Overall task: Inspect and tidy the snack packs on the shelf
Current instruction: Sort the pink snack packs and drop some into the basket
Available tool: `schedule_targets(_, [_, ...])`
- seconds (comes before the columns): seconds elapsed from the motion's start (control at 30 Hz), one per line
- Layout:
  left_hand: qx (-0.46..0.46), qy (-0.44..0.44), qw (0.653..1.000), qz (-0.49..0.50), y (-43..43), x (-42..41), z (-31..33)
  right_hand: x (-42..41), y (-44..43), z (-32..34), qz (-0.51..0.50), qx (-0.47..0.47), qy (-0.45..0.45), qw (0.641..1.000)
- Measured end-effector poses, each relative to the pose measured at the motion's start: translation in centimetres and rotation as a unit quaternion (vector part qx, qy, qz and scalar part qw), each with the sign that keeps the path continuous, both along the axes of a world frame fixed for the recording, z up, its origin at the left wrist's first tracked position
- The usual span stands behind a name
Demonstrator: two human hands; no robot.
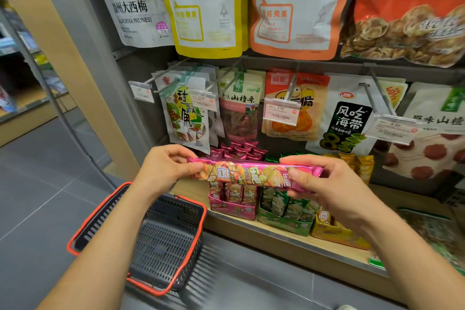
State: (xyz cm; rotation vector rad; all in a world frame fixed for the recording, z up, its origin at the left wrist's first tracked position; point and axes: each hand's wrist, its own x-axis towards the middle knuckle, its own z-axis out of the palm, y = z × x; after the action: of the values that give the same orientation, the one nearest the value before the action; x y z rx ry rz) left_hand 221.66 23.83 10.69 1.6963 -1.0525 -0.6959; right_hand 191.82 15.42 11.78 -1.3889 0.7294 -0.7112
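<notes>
Both the bare left hand (161, 168) and the bare right hand (324, 184) are showing slim fingers, and the nail on the right thumb (294, 173) is looking short, rounded and plain. The uncovered left forearm (108, 246) and uncovered right forearm (402, 246) are showing skin the whole way to the bottom edge of the view. The wrists are looking pretty narrow, and the arm outlines are getting a bit blurry lower down.

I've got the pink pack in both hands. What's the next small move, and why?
Probably turn the pink pack upright and lower it into the pink display box just below. The left hand and right hand pinch its ends, holding it level above that box, whose upright packs match its colour and print. The green box beside it holds different packs.
</notes>
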Motion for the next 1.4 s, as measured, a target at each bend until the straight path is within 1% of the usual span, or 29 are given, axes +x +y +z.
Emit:
schedule_targets(0.07, [0.012,-0.033,0.999,-0.006,-0.2,-0.1,-0.2,0.2,0.1,0.0,-0.042,0.000,-0.013,0.999])
schedule_targets(0.17, [0.014,-0.042,0.999,-0.020,-0.6,0.0,-0.7,0.4,0.2,0.1,-0.095,-0.004,-0.040,0.995])
schedule_targets(0.27, [0.011,-0.045,0.998,-0.046,-0.9,0.3,-1.2,0.4,0.1,0.2,-0.127,-0.015,-0.033,0.991])
schedule_targets(0.33, [0.026,-0.061,0.996,-0.062,-1.1,0.4,-1.7,0.0,-0.1,0.4,-0.099,-0.004,-0.034,0.995])
schedule_targets(0.4, [0.059,-0.109,0.989,-0.076,-1.3,0.5,-2.6,-0.9,-0.2,1.1,0.006,0.007,-0.015,1.000])
schedule_targets(0.43, [0.077,-0.137,0.984,-0.084,-1.4,0.4,-3.1,-1.3,-0.1,1.4,0.061,-0.014,0.020,0.998])
schedule_targets(0.47, [0.095,-0.162,0.978,-0.092,-1.5,0.1,-3.7,-1.6,0.0,1.5,0.096,-0.053,0.066,0.992])
schedule_targets(0.5, [0.111,-0.185,0.971,-0.102,-1.7,-0.2,-4.2,-1.7,0.2,1.6,0.101,-0.100,0.107,0.984])
schedule_targets(0.53, [0.125,-0.210,0.963,-0.114,-2.0,-0.8,-4.7,-1.6,0.2,1.5,0.081,-0.138,0.123,0.979])
schedule_targets(0.57, [0.137,-0.234,0.954,-0.127,-2.3,-1.4,-5.0,-1.4,0.3,1.3,0.047,-0.155,0.112,0.980])
schedule_targets(0.63, [0.154,-0.269,0.938,-0.154,-3.1,-2.9,-5.7,-0.8,0.6,0.9,-0.034,-0.155,0.065,0.985])
schedule_targets(0.7, [0.168,-0.301,0.919,-0.192,-3.9,-4.3,-6.4,-0.4,0.8,0.4,-0.082,-0.165,0.044,0.982])
schedule_targets(0.77, [0.176,-0.343,0.894,-0.230,-4.6,-5.5,-7.0,-0.3,0.8,-0.1,-0.072,-0.203,0.062,0.975])
schedule_targets(0.8, [0.176,-0.355,0.887,-0.239,-4.9,-5.8,-7.2,-0.3,0.8,-0.3,-0.061,-0.235,0.087,0.966])
schedule_targets(0.83, [0.171,-0.355,0.888,-0.236,-5.2,-5.9,-7.4,-0.4,0.8,-0.5,-0.063,-0.275,0.115,0.952])
schedule_targets(0.9, [0.140,-0.337,0.911,-0.194,-5.9,-5.5,-7.5,-0.3,0.5,-0.7,-0.109,-0.373,0.145,0.910])
schedule_targets(0.97, [0.104,-0.315,0.937,-0.113,-6.8,-4.7,-7.6,0.1,0.5,-0.8,-0.157,-0.466,0.139,0.859])
schedule_targets(1.03, [0.106,-0.298,0.947,-0.057,-7.4,-3.8,-8.1,0.8,0.4,-1.0,-0.184,-0.512,0.126,0.830])
schedule_targets(1.1, [0.146,-0.262,0.952,-0.064,-7.7,-3.6,-9.1,1.6,0.3,-1.1,-0.195,-0.519,0.116,0.824])
schedule_targets(1.17, [0.171,-0.173,0.966,-0.088,-7.9,-3.8,-10.1,2.6,0.0,-1.1,-0.191,-0.516,0.112,0.827])
schedule_targets(1.27, [0.160,-0.029,0.984,-0.076,-8.4,-4.0,-10.7,4.6,-1.0,-1.0,-0.172,-0.492,0.132,0.843])
schedule_targets(1.33, [0.152,0.062,0.985,-0.056,-8.6,-3.8,-10.7,5.8,-1.7,-1.1,-0.143,-0.462,0.159,0.861])
schedule_targets(1.4, [0.159,0.139,0.976,-0.052,-8.5,-3.5,-10.5,6.6,-2.3,-1.6,-0.112,-0.441,0.200,0.868])
